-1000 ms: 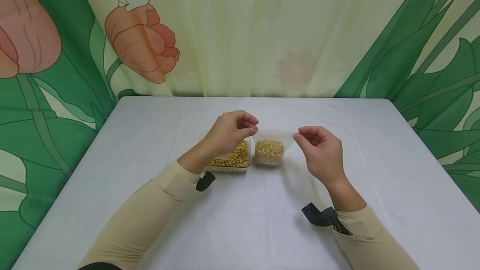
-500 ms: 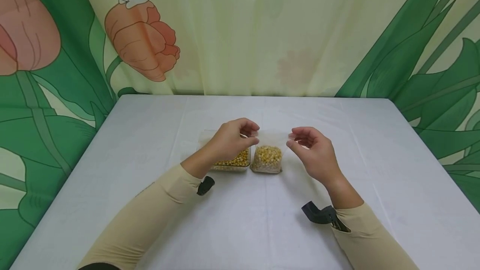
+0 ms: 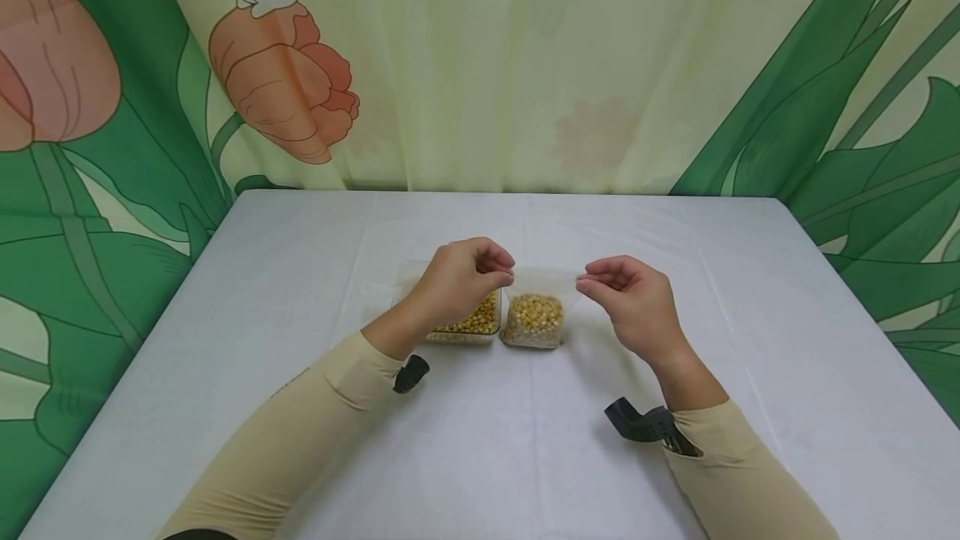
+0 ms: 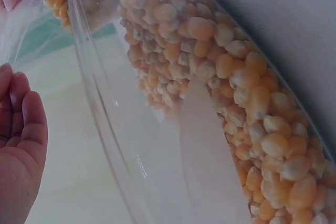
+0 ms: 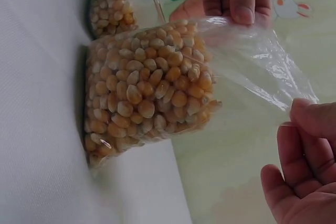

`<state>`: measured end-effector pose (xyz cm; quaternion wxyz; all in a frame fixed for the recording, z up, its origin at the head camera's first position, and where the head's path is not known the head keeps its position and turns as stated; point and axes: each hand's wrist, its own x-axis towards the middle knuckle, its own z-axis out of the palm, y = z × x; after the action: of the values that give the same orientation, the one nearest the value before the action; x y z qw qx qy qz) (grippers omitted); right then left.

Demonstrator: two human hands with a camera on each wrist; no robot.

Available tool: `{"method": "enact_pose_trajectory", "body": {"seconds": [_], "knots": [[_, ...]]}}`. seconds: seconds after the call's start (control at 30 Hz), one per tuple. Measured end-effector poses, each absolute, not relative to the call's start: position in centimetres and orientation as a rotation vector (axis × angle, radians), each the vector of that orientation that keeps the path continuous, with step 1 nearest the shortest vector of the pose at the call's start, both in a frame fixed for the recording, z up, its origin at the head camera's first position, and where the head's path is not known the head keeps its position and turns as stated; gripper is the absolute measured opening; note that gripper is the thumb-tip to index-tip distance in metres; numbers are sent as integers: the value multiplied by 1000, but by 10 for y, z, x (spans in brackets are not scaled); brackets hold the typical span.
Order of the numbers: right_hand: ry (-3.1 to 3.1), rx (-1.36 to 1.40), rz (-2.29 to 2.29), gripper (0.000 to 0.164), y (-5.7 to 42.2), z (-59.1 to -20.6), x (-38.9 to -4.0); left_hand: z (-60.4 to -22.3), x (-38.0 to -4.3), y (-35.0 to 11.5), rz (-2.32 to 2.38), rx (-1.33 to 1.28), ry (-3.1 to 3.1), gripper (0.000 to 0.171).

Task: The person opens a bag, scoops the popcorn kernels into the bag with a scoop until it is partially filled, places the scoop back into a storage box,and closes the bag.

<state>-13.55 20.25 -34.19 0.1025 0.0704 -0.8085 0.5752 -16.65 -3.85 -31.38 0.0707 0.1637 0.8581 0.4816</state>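
A clear plastic bag (image 3: 534, 322) part-filled with corn kernels (image 5: 147, 85) stands upright on the table, its upper part flat and unfilled. My left hand (image 3: 471, 280) pinches the left top corner between thumb and fingers. The right top corner is pinched by my right hand (image 3: 636, 298), with its thumb against the index finger and the other fingers loosely curled in the right wrist view. Just left of the bag is a clear rectangular container (image 3: 463, 339) of corn kernels, partly hidden under my left hand and forearm. Its transparent wall (image 4: 94, 93) shows close up in the left wrist view.
A white cloth covers the table (image 3: 480, 440). Behind its far edge hangs a curtain (image 3: 480, 90) printed with flowers, leaves and a rabbit. Black wrist mounts (image 3: 637, 423) stick out from beige sleeves (image 3: 300, 432).
The bag has come down and straightened upright, with its bottom nearer to me. My left hand has dropped slightly. My right hand has moved a little left.
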Motion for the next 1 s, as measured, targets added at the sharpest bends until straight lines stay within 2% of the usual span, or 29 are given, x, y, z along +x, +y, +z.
{"method": "enact_pose_trajectory", "body": {"seconds": [0.13,0.4,0.67,0.83,1.0], "knots": [[-2406,196,1729,20,204,-339,-135,-314,-166,-39,1447,524,2584,9],[-2392,274,1800,25,203,-338,-135,-316,-167,-36,1487,598,2505,19],[-2389,385,1774,27,197,-341,-137,-315,-166,-31,1485,542,2534,10],[-2419,383,1707,21,193,-343,-140,-315,-167,-30,1466,563,2535,9],[-2435,335,1662,17,191,-344,-138,-316,-166,-28,1459,613,2526,22]]}}
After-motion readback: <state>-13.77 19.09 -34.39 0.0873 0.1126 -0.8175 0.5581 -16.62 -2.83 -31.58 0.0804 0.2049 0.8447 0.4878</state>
